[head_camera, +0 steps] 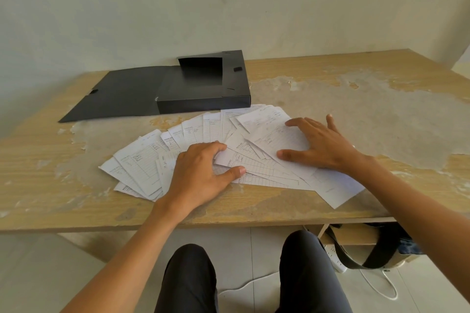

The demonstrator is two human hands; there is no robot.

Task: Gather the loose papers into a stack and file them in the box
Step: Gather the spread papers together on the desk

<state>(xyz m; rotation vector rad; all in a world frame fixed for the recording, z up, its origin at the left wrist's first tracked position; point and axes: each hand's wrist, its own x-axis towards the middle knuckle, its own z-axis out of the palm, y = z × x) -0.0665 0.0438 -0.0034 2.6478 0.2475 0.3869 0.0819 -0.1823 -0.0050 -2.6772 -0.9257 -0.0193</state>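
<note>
Several white printed papers (pixel 142 160) lie fanned out across the near middle of the wooden table (pixel 356 114). My left hand (pixel 201 173) rests on the middle of the fan, fingers curled against the sheets and thumb pressing on one. My right hand (pixel 320 145) lies flat, fingers spread, on the right part of the papers. Behind the papers stands a black file box (pixel 203 99), open, with its lid flap (pixel 122 94) spread flat to the left. The box looks empty inside.
The table top is worn, with peeled patches. A wall runs right behind the box. Under the table at the right sit a bag with a black strap (pixel 368 254), a white power strip (pixel 335 256) and a white cable (pixel 381 284). My knees are below the table's front edge.
</note>
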